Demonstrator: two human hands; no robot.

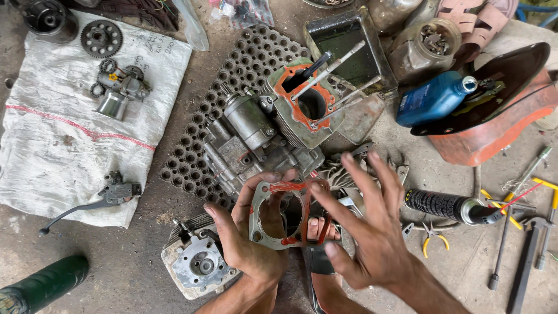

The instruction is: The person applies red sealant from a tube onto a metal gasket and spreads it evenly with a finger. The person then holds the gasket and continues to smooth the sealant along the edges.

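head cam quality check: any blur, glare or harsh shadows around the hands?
Head view: the right hand shows motion blur, fingers smeared; the left hand and the gasket it holds are sharper. Light is soft and even, shadows faint. Mild glare only on the blue bottle. The engine block is in focus; edges show slight wide-angle stretch.
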